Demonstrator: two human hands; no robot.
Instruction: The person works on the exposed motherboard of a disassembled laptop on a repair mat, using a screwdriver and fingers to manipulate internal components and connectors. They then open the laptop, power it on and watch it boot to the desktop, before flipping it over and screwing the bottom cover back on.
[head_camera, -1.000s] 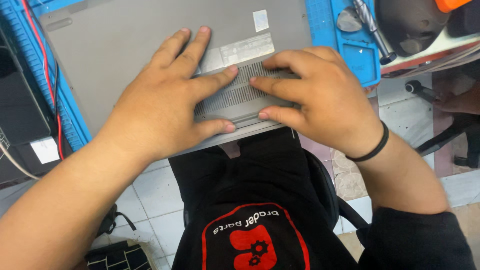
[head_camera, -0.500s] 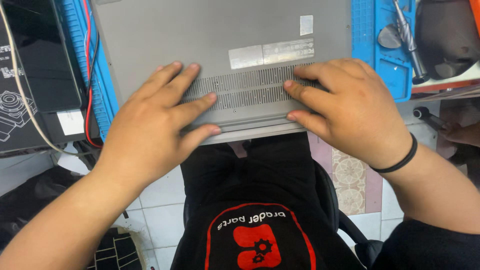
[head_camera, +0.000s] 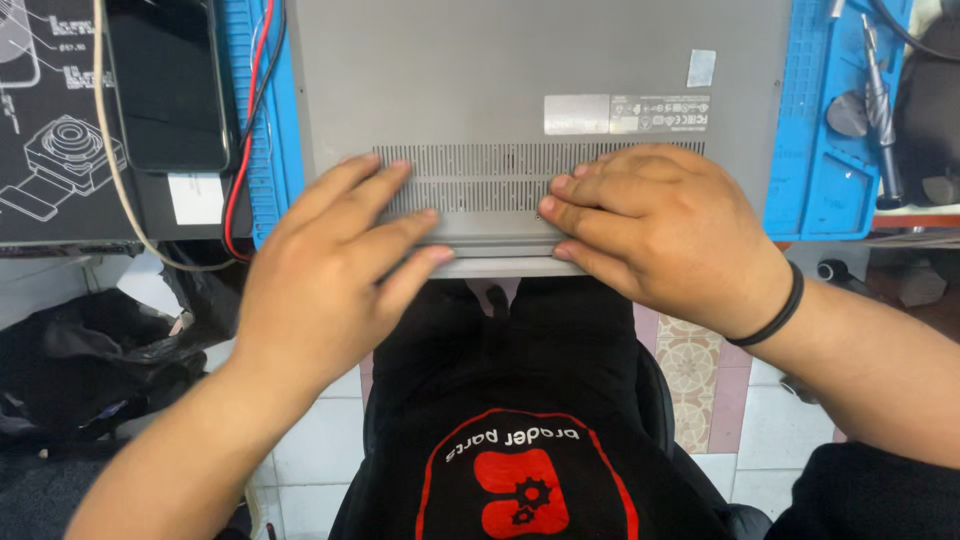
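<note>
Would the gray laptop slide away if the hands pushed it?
Probably a little. The gray laptop lies bottom-up on a blue mat that looks grippy. It seems stiff and flat, so it shouldn't bend or roll. Its near edge overhangs under the left hand and right hand, so it might tip.

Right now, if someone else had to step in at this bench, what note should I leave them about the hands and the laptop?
Left hand: flat, fingers spread on the vent grille of the laptop, holding nothing.
Right hand: fingers curled on the grille at the near edge, pressing down, nothing gripped.
Laptop: bottom side up on the blue mat, near edge overhanging toward the lap.
Screwdriver: lies untouched on the mat, right of the laptop.
Phone: lies left of the mat.
Done: laptop flipped, bottom cover in place.
Left: cannot tell whether the cover screws are in.
</note>
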